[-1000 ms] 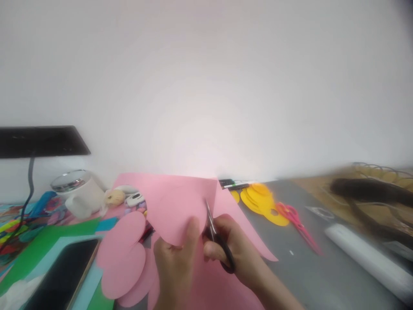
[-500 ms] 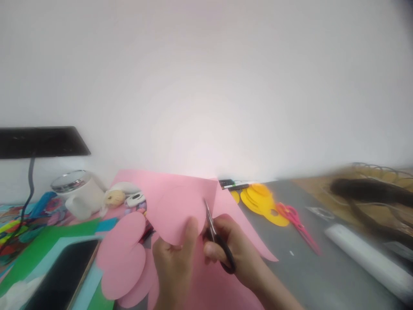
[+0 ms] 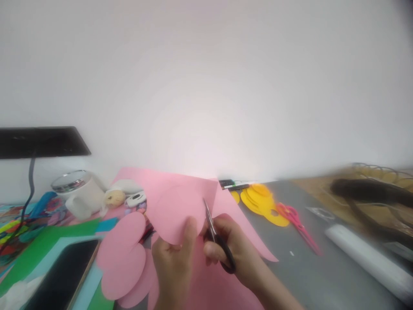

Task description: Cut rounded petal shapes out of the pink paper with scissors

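A sheet of pink paper [image 3: 176, 206] with a rounded, partly cut outline is pinched in my left hand [image 3: 176, 258], thumb on top. My right hand [image 3: 234, 249] grips black-handled scissors [image 3: 211, 226], whose blades point up and away at the right side of the round shape. Below both hands lies more pink paper [image 3: 213, 288]. Several pink paper ovals [image 3: 124, 271] overlap to the left of my left hand. Fingers of my right hand are partly hidden behind the scissor handles.
To the left are a dark phone [image 3: 64, 275], green paper [image 3: 58, 232] and a white mug [image 3: 82, 196]. Yellow paper cutouts [image 3: 258, 200], pink scissors [image 3: 298, 226] and a white roll [image 3: 368, 260] lie on the right. A white wall [image 3: 206, 86] rises behind.
The pink paper in my left hand has shifted and turned very slightly. My right hand and the scissors stay almost in the same place.
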`<state>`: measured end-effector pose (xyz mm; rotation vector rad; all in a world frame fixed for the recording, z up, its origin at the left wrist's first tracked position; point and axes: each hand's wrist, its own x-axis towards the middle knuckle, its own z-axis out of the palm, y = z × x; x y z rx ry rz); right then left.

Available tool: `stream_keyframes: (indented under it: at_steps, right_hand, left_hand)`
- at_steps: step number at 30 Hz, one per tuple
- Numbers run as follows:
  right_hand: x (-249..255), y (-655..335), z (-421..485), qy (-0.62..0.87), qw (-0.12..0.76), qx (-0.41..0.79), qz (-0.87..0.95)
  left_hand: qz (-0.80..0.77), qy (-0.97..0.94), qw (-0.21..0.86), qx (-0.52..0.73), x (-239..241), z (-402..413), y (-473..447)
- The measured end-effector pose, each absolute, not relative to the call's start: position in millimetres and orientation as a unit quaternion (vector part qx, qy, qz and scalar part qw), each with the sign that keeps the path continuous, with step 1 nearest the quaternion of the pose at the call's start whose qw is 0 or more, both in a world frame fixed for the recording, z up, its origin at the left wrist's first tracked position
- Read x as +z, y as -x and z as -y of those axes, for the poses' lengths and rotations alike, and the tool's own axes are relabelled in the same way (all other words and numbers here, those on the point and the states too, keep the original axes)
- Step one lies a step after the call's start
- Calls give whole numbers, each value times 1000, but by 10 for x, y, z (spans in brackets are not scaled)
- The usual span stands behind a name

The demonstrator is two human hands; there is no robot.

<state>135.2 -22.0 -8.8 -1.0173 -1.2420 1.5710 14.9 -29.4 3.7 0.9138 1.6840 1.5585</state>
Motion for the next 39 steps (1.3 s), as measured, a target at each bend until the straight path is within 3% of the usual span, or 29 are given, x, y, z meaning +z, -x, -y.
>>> stream_keyframes:
  at_steps: [26,39]
  right_hand:
    - [-40,-1304,235,413,406,634,512]
    - [15,-1400,182,435,417,571,558]
  left_hand:
    - [-666,-295,323,604,125,284,-147]
    - [-649,-351,350,577,246,351,-233]
